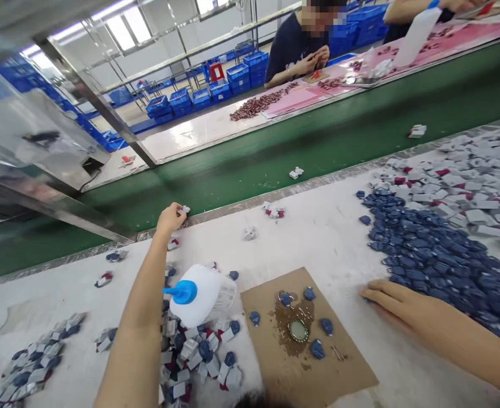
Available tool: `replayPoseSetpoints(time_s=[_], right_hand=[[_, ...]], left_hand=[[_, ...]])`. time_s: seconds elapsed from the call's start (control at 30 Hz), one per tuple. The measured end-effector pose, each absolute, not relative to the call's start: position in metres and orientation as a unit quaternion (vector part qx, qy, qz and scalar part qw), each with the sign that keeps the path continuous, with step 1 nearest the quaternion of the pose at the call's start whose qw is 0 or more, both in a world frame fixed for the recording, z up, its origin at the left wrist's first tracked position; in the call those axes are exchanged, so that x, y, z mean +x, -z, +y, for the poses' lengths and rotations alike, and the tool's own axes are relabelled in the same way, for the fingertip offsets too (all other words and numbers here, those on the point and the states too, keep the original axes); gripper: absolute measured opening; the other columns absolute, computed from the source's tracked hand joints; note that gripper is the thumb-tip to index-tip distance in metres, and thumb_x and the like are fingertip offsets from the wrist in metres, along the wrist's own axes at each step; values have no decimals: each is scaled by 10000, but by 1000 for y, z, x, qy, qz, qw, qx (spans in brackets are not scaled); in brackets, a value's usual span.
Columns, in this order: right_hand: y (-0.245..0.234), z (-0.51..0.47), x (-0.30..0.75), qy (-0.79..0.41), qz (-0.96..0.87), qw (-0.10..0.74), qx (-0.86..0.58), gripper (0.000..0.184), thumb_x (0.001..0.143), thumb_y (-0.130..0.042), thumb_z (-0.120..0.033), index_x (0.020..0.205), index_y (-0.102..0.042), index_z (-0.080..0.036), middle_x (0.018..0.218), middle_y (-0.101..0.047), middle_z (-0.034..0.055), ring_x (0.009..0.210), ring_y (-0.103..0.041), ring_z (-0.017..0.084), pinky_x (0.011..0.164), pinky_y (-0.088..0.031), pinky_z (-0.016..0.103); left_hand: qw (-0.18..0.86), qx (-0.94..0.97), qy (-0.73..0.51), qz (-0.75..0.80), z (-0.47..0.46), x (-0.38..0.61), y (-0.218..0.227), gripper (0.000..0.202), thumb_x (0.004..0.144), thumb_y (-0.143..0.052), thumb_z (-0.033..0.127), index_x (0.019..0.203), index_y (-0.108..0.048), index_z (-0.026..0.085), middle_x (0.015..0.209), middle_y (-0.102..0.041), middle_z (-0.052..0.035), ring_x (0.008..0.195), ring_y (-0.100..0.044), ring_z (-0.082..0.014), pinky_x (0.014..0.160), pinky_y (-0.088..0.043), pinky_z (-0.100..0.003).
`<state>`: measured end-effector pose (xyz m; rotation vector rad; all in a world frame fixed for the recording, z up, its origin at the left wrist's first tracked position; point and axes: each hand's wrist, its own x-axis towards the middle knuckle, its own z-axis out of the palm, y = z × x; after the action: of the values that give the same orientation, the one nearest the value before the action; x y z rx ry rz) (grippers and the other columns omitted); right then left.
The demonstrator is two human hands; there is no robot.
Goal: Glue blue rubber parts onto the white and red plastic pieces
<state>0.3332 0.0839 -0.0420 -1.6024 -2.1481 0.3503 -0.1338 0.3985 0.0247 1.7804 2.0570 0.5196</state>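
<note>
My left hand [171, 217] reaches far forward to the table's back edge, its fingers pinched on a small white part [184, 209] by the green conveyor belt [250, 164]. My right hand [392, 296] lies flat on the white table [330, 238], fingers stretched out at the near edge of a heap of dark blue parts [428, 249]. Between my arms lies a brown cardboard sheet [318, 362] with a small round metal cap [298, 330], a dark stain and a few blue parts. A white bottle with a blue spout [199, 294] lies beside it.
A pile of white and red parts [458, 181] covers the far right. Assembled white-and-blue pieces [199, 357] lie near my left arm, with more at the left [37, 362]. A person sits across the belt at a pink mat [296, 99]. Blue crates [207, 93] stand behind.
</note>
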Motion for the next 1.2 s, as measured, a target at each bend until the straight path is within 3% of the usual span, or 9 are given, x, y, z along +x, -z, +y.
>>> replayPoseSetpoints(time_s=[0.1,0.2,0.33,0.43,0.53,0.7,0.87,1.07,1.2], right_hand=[[19,95,319,-273,-765,201,-548,265,947,-442,-359,1008,-672,-244,961,-646,68,662,-651,158,551,-551,264],[1,103,302,-400,-712,234,-528,306,938,-492,-472,972,-690,-242,898,-614,67,665,-629,150,543,-553,248],[-10,106,277,-493,-661,249,-508,377,876,-558,-575,947,-717,-241,1023,-664,104,800,-674,207,605,-598,286],[-13,103,262,-528,-648,223,-501,402,873,-556,-582,1003,-700,-230,885,-701,84,736,-682,212,616,-598,304],[-18,100,252,-520,-666,208,-493,391,881,-555,-570,1020,-707,-238,746,-669,48,562,-601,154,487,-532,256],[-27,97,242,-556,-641,217,-483,409,810,-642,-600,1001,-757,-256,1018,-669,94,578,-590,136,465,-538,267],[-22,96,229,-476,-693,258,-476,428,887,-539,-595,946,-764,-236,853,-670,77,516,-569,125,488,-535,285],[-2,92,211,-290,-826,244,-416,345,985,-408,-324,1230,-626,-219,903,-676,76,675,-653,175,589,-554,313],[13,89,208,-194,-861,252,-398,279,994,-407,-279,1104,-652,-205,1040,-705,89,872,-690,212,749,-581,348]], left_hand=[[228,571,-261,744,374,-144,-35,141,786,-695,192,875,-596,146,913,-641,-32,873,-633,-191,769,-537,-347],[281,498,-365,735,326,-155,-53,187,684,-675,166,744,-500,193,750,-569,15,778,-630,-174,628,-513,-255],[350,401,-494,687,231,-166,-77,202,663,-642,251,683,-444,216,749,-582,-5,700,-596,-138,469,-421,-181],[405,333,-562,640,151,-162,-82,221,647,-677,342,702,-510,209,809,-630,-25,673,-578,-134,398,-374,-172],[444,270,-598,611,81,-147,-73,306,609,-786,383,768,-609,190,787,-652,-11,641,-595,-128,371,-394,-156],[525,132,-617,571,11,-97,-42,439,578,-893,302,962,-699,217,793,-712,0,686,-693,-138,482,-528,-147],[601,16,-607,520,-2,-36,-24,469,451,-952,311,858,-758,181,806,-746,-21,712,-704,-132,620,-583,-194],[668,20,-562,487,7,-8,-26,447,392,-955,367,746,-774,161,629,-692,11,514,-569,-43,404,-421,-108],[679,-1,-562,472,6,-9,-26,408,428,-947,371,725,-758,167,672,-709,9,548,-613,-48,437,-450,-93]])
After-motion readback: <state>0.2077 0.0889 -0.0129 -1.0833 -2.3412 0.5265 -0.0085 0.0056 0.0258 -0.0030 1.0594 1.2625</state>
